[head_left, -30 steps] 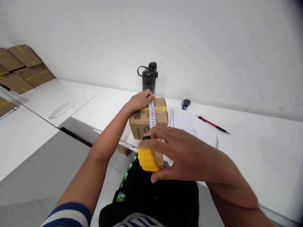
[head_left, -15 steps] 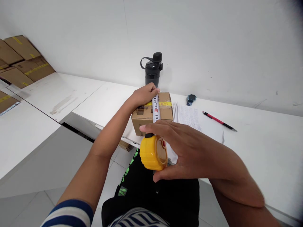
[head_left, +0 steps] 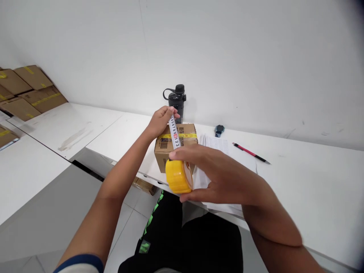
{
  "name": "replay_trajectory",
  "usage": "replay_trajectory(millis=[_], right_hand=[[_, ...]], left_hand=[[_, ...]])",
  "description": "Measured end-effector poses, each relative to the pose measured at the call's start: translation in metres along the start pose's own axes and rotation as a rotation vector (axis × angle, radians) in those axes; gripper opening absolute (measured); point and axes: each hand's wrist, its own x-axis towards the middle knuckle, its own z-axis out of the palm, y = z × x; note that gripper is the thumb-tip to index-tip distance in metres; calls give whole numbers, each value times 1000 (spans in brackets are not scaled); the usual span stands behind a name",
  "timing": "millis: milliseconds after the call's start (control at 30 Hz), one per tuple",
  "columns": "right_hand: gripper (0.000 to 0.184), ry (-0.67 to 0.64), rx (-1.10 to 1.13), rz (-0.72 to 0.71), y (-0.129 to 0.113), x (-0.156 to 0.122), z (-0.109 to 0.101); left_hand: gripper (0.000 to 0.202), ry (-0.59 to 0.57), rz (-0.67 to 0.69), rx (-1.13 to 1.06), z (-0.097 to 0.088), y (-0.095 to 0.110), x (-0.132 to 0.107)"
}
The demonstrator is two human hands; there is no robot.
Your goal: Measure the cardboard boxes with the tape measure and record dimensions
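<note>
A small cardboard box (head_left: 165, 146) with yellow tape across its top sits near the front edge of the white table (head_left: 298, 178). My right hand (head_left: 216, 174) is closed round a yellow tape measure case (head_left: 178, 176), held just in front of the box. The white blade (head_left: 174, 132) runs from the case up over the box. My left hand (head_left: 159, 120) pinches the blade's far end, lifted a little above the box's back edge.
A black bottle (head_left: 176, 101) stands behind the box by the wall. A sheet of paper (head_left: 224, 151) lies right of the box, with a red and black pen (head_left: 250, 152) and a small dark watch (head_left: 218, 130) beyond. Stacked cardboard boxes (head_left: 27, 91) sit far left.
My left hand has lifted the blade's end off the box top, so the blade now slants upward. My right hand brought the case closer to the box and the blade is shorter.
</note>
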Motion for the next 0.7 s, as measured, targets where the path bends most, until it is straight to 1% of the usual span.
replay_trajectory(millis=[33, 100, 200, 300, 367, 433, 500, 567, 633, 700], right_hand=[[65, 48, 32, -14, 4, 0, -4], [65, 148, 95, -1, 13, -1, -10], [72, 307, 114, 119, 22, -3, -14], [80, 479, 76, 197, 15, -2, -4], [76, 590, 39, 194, 6, 1, 12], [68, 718, -11, 148, -1, 5, 33], [67, 883, -34, 74, -3, 8, 55], [72, 1034, 8, 97, 1, 9, 73], [78, 1160, 99, 219, 9, 7, 85], [81, 1219, 215, 362, 16, 1, 90]], left_hand=[[27, 44, 21, -21, -4, 8, -2], [29, 112, 72, -24, -12, 30, -8], [31, 143, 150, -5, -18, 75, -20], [26, 81, 257, 87, -16, 122, -31], [22, 12, 312, 199, -13, 150, -38], [18, -76, 360, 347, -8, 171, -45], [17, -172, 426, 538, 1, 185, -53], [17, -247, 472, 740, 12, 189, -61], [19, -300, 470, 879, 23, 184, -69], [21, -334, 433, 929, 31, 173, -75]])
